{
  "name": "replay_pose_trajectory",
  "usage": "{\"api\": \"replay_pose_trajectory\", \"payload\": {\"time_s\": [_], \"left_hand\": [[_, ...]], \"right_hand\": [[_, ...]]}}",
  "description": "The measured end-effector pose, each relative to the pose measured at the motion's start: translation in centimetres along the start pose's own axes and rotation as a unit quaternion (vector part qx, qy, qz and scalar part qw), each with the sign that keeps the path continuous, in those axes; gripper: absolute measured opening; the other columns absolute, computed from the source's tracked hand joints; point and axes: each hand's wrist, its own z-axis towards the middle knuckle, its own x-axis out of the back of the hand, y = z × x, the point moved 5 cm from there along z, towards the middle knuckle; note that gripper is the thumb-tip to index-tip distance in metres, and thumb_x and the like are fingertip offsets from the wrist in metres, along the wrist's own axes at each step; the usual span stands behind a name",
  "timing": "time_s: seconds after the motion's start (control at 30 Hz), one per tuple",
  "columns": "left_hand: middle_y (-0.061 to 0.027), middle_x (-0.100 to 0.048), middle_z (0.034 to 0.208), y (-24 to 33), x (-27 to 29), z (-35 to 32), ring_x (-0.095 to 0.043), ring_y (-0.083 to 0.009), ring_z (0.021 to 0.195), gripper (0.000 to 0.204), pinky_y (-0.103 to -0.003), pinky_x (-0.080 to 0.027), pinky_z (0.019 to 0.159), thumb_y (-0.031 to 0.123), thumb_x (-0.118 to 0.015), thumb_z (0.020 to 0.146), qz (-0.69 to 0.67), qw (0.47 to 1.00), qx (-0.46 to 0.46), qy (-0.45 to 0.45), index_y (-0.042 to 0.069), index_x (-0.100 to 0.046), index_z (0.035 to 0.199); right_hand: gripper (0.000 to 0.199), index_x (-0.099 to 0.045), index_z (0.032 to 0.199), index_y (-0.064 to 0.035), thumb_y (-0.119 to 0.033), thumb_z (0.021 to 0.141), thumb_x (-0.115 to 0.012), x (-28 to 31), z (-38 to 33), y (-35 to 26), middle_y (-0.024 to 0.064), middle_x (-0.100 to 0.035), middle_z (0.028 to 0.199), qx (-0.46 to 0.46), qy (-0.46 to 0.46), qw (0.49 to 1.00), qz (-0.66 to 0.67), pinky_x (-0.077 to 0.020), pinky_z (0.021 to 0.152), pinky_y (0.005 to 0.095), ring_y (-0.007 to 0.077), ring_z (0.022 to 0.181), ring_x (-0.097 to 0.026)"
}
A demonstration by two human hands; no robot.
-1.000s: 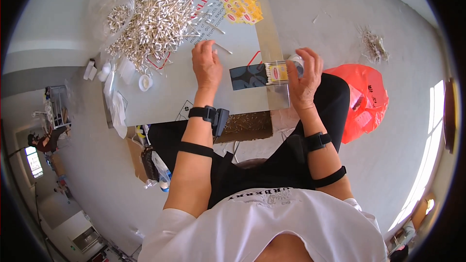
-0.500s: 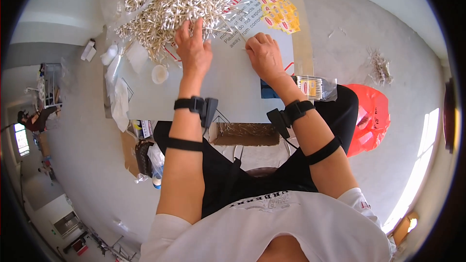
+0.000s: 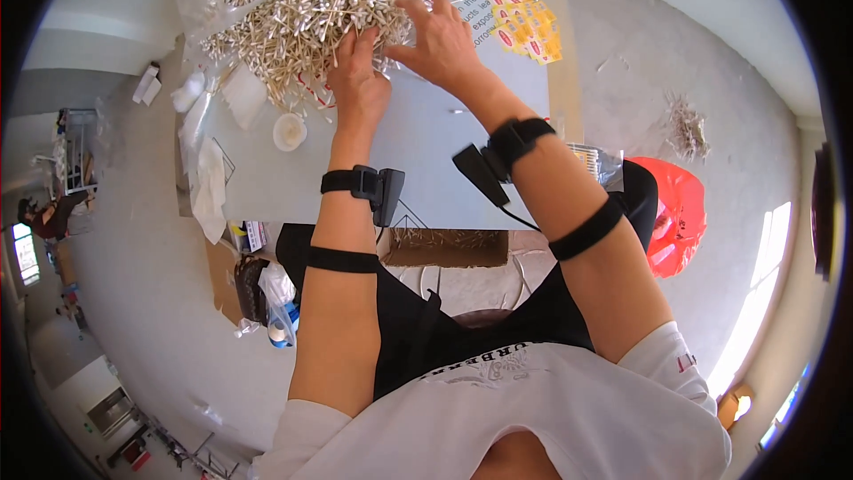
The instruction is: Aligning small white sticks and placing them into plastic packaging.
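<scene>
A large heap of cotton swabs [image 3: 329,0] with white tips covers the far left part of the table [image 3: 426,169]. At its near edge my left hand [image 3: 360,84] reaches in, fingers stretched out and touching the swabs. My right hand [image 3: 444,44] is at the heap's right side, fingers spread and thumb pointing toward the left hand. Nothing shows in its grasp, though the fingertips overlap the swabs. Yellow printed cards [image 3: 524,22] lie in an overlapping group right of my right hand.
Clear plastic bagging [image 3: 206,13] lies along the heap's left side. A small white round cup [image 3: 290,132] stands left of my left wrist. Packed swabs [image 3: 584,158] rest by my right thigh, near a red plastic bag [image 3: 671,213]. Below the table edge is an open cardboard box [image 3: 449,247].
My right hand has moved far and left from the table's right part to the heap, its curled fingers now spread. My left hand stays at the heap's near edge.
</scene>
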Motion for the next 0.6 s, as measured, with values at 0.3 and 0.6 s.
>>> {"api": "replay_pose_trajectory", "payload": {"time_s": [0.3, 0.6], "left_hand": [[-0.0052, -0.038, 0.144, -1.1, 0.2, 3.3, -0.036, -0.0365, 0.130, 0.068, -0.065, -0.038, 0.094, 0.003, -0.057, 0.076, 0.083, 0.981, 0.103, -0.141, 0.024, -0.046, 0.139], [-0.0058, -0.037, 0.149, -3.0, 1.0, 3.1, -0.037, -0.0351, 0.131, 0.067, -0.058, -0.038, 0.099, 0.001, -0.056, 0.076, 0.075, 0.988, 0.077, -0.112, 0.026, -0.050, 0.138]], "right_hand": [[0.030, -0.061, 0.104, -0.0087, -0.014, 0.075, -0.067, -3.8, 2.8, 1.2, 0.0190, -0.062, 0.103, 0.003, -0.077, 0.996, -0.054, -0.0511, 0.084, 0.0439, 0.0372, 0.103, -0.058], [0.022, -0.061, 0.088, -0.0085, 0.000, 0.068, -0.063, 0.3, -4.1, 0.7, 0.0095, -0.062, 0.093, 0.171, -0.094, 0.978, -0.072, -0.0499, 0.082, 0.0425, 0.0313, 0.093, -0.058]]}}
